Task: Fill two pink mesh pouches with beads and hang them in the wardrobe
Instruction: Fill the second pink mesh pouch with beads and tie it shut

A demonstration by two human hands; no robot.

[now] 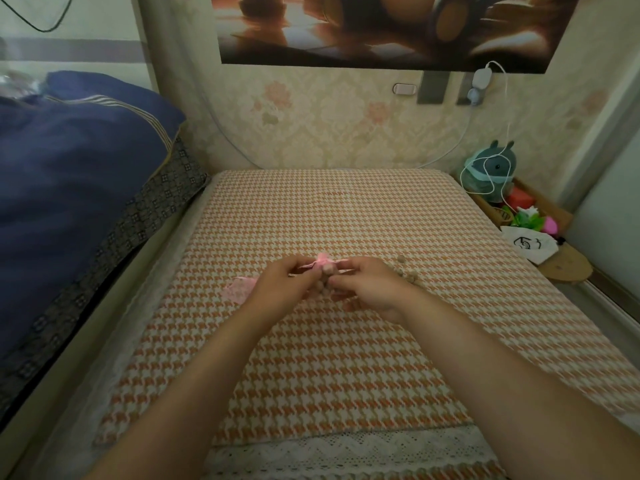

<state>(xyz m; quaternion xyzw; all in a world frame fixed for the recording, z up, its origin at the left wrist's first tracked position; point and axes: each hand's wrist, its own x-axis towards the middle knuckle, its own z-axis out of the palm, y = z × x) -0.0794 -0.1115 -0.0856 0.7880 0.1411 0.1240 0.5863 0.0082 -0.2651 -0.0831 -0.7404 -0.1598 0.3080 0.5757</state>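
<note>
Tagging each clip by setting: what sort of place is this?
Most likely a home bedroom: a houndstooth-covered mattress, a folded dark blue quilt beside it on the left, and floral wallpaper with a charger plugged in above a plush toy.

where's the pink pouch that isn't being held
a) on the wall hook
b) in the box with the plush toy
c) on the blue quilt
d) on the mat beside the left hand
d: the spare pouch lies on the mat beside the left hand, which with the right hand pinches the other pouch.
</note>
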